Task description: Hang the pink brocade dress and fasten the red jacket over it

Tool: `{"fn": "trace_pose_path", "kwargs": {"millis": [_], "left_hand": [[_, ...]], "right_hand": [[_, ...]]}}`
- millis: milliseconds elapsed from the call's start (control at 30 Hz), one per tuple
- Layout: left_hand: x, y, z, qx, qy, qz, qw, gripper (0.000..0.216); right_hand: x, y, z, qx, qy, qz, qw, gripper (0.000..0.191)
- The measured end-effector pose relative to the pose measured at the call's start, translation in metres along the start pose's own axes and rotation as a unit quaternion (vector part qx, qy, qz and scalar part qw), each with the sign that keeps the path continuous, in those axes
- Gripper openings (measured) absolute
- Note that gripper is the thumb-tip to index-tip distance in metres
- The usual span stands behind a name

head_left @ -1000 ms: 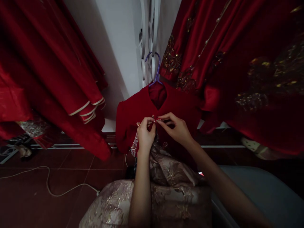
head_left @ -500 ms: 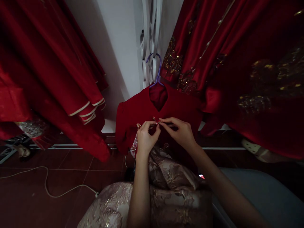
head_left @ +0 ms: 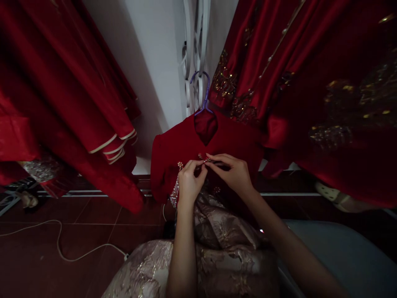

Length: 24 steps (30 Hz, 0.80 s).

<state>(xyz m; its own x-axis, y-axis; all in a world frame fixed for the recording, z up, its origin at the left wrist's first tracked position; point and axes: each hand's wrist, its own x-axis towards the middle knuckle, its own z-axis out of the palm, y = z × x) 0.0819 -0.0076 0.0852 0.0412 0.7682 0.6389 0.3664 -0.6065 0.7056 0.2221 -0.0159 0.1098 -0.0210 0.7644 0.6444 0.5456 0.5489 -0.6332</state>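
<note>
A red garment with a V-shaped neck hangs in front of me on a purple hanger. Below its neckline, my left hand and my right hand meet fingertip to fingertip, both pinching at a small button-like ornament on the garment's front. My fingers partly cover it, so its exact form is hard to make out. Beside my left hand dangles a beaded tassel. Another small ornament shows lower down, under my right wrist.
Red gowns hang at the left and right, the right ones with gold embroidery. A white scrolled metal stand holds the hanger. Patterned shiny fabric lies beneath my arms. A pale cable crosses the tiled floor.
Both hands stay at the same ornament; the fingertips have shifted only slightly, down and to the left. The whole view has moved a little.
</note>
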Motion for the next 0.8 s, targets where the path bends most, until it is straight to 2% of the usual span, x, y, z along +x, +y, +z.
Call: {"fn": "trace_pose_path", "kwargs": {"millis": [367, 567, 667, 800], "left_hand": [[0.001, 0.002, -0.006, 0.019, -0.022, 0.022, 0.999, 0.014], [0.001, -0.001, 0.006, 0.017, -0.006, 0.005, 1.000, 0.013], [0.002, 0.002, 0.008, -0.024, -0.022, -0.009, 0.999, 0.019], [-0.001, -0.001, -0.001, -0.071, -0.114, -0.020, 0.991, 0.046]], "right_hand": [[0.004, -0.003, -0.005, -0.039, -0.037, -0.014, 0.998, 0.028], [0.010, -0.005, 0.002, -0.045, -0.054, -0.002, 0.998, 0.034], [0.006, 0.005, -0.002, 0.013, -0.067, 0.054, 0.996, 0.042], [-0.017, 0.025, -0.030, 0.047, -0.134, 0.179, 0.974, 0.048]]}}
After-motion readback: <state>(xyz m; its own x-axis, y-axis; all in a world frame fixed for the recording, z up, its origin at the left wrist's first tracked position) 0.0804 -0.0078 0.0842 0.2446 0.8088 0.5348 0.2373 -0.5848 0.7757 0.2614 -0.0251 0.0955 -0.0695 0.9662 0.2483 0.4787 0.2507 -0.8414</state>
